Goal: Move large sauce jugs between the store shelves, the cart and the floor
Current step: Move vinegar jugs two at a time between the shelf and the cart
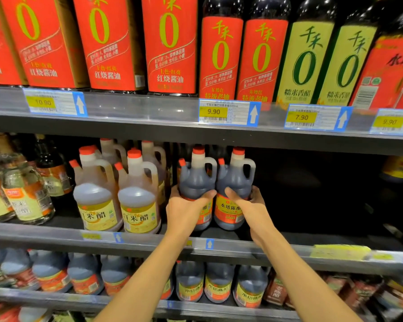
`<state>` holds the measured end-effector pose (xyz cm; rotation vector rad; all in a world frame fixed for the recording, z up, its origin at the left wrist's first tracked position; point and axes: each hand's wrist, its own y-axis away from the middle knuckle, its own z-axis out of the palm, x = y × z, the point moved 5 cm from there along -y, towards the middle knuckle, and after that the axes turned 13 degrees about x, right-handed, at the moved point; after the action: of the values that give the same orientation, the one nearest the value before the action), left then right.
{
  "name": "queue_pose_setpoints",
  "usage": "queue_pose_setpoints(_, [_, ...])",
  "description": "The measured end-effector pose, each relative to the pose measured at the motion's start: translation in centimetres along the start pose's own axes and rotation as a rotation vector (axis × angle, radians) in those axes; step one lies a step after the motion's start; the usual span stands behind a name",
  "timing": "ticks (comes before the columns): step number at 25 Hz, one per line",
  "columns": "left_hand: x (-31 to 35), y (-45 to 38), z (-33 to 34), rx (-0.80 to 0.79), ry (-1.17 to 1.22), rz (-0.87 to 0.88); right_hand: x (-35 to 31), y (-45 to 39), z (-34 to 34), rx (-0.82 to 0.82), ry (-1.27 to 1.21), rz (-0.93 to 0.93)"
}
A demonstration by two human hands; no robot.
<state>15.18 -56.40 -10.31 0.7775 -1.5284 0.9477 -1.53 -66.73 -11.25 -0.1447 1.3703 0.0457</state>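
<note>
Two dark sauce jugs stand side by side, touching, on the middle shelf point(149, 238). Left hand point(184, 209) grip wraps the left dark jug point(197, 182) at its label, thumb across the front. Right hand point(249, 205) grip wraps the right dark jug point(234, 180) likewise. Pale vinegar jugs point(116, 201) just left of the left grip. Dark jugs point(219, 282) on the shelf below both grips.

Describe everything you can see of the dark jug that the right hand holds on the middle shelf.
The dark jug looks like clear plastic filled with dark brown liquid. It has a red cap, a small red-capped spout and a loop handle facing right. Its red and yellow label has Chinese writing and a barcode. It stands upright near the front of the middle shelf, close beside an identical jug. The right hand grips its body, thumb across the front.
</note>
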Motion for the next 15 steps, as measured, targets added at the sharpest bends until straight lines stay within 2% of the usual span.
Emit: queue_pose_setpoints(15, [-0.9,-2.5,0.8,-0.035,0.092,-0.023,0.6,-1.9,1.2,-0.073,0.091,0.038])
